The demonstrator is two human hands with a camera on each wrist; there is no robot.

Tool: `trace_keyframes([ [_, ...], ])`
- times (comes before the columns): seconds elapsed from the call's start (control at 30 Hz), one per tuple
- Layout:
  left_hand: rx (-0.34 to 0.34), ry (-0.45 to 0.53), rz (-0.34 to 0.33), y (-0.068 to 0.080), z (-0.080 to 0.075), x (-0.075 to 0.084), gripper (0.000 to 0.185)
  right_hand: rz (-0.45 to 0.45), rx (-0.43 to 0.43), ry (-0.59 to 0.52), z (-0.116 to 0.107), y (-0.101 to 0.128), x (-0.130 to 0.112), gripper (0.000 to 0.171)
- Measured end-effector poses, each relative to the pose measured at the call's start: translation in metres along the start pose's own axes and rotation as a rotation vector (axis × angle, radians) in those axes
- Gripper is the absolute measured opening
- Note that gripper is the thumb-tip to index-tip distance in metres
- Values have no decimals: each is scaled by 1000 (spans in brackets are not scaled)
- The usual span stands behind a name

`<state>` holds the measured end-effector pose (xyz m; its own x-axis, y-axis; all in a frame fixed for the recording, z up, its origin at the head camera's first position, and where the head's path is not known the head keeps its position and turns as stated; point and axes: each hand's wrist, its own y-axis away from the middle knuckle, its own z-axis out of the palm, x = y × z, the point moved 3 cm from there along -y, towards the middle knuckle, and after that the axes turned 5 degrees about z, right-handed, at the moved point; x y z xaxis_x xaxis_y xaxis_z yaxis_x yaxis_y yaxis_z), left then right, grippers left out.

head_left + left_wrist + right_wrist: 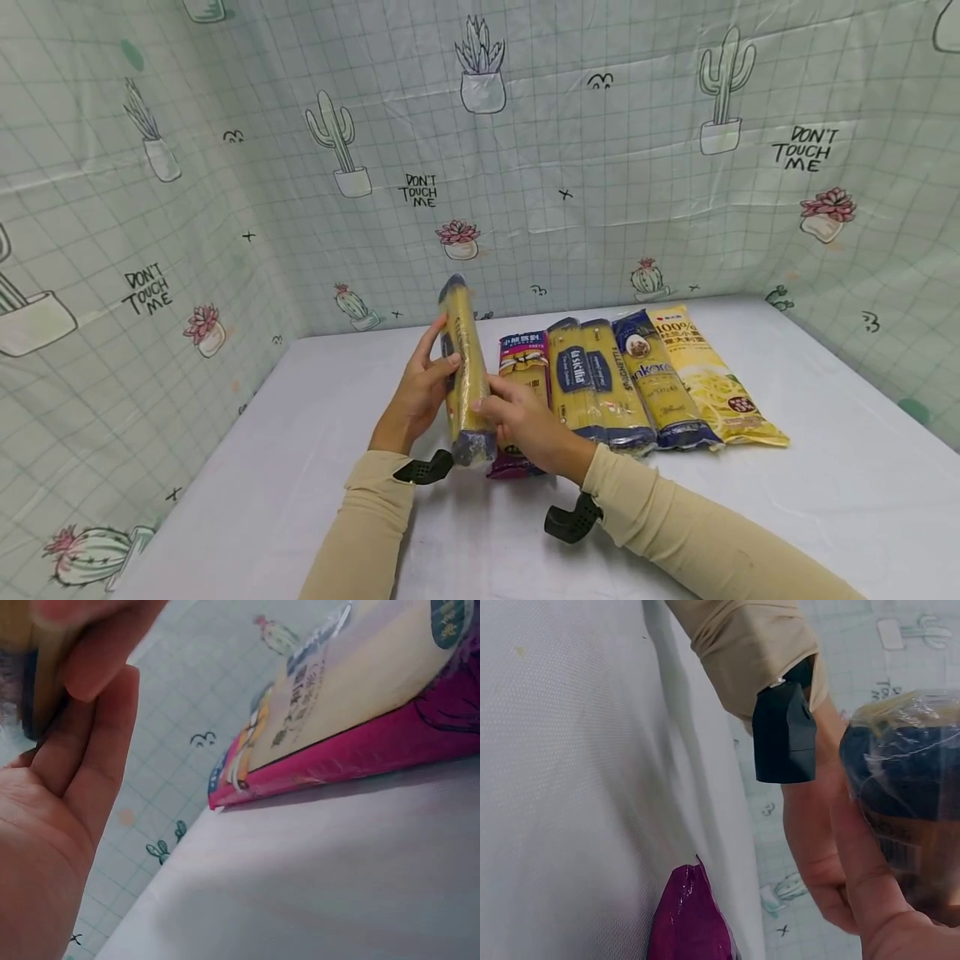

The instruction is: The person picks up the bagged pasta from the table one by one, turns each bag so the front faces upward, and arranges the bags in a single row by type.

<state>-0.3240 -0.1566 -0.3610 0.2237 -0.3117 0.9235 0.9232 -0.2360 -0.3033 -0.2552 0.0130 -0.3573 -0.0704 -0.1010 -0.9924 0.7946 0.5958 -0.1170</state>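
**One spaghetti pack lifted, five laid in a row**

A long yellow spaghetti pack (464,371) is held up off the white table (315,467), tilted nearly upright, with its dark end toward the person. It is gripped from both sides: the left hand (420,392) is curled round its left edge with the fingers wrapped onto the film, and the right hand (528,429) is closed round its lower part, thumb and fingers pinching near the dark end. The same dark end is seen close up in the right wrist view (907,825).

Just to the right — flat on the table — five other packs are laid side by side, touching: a magenta-edged pack (523,362), two dark-labelled packs (573,379) and (611,383), a blue-and-gold pack (660,379) and a yellow pack with a pasta picture (712,379). The magenta-edged pack is partly hidden behind the right hand.

By the look of it, the row is mostly formed, and only the held pack is not yet set down — a place at the left end of the row appears open for it.
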Motion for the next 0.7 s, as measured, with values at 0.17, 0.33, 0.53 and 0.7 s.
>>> trace_keyframes([
  [0.17, 16, -87, -7, -2, -1, 4, 80, 24, 32, 34, -1, -1, 3, 56],
  [0.33, 9, -170, -20, -2, 1, 9, 82, 54, 93, 88, -3, -4, 7, 54],
  [0.53, -10, -171, -5, -2, 2, 13, 81, 85, 154, 143, -2, -4, 6, 54],
  [0.7, 4, -177, -22, -1, 2, 13, 81, 110, 185, 168, -2, -4, 7, 55],
])
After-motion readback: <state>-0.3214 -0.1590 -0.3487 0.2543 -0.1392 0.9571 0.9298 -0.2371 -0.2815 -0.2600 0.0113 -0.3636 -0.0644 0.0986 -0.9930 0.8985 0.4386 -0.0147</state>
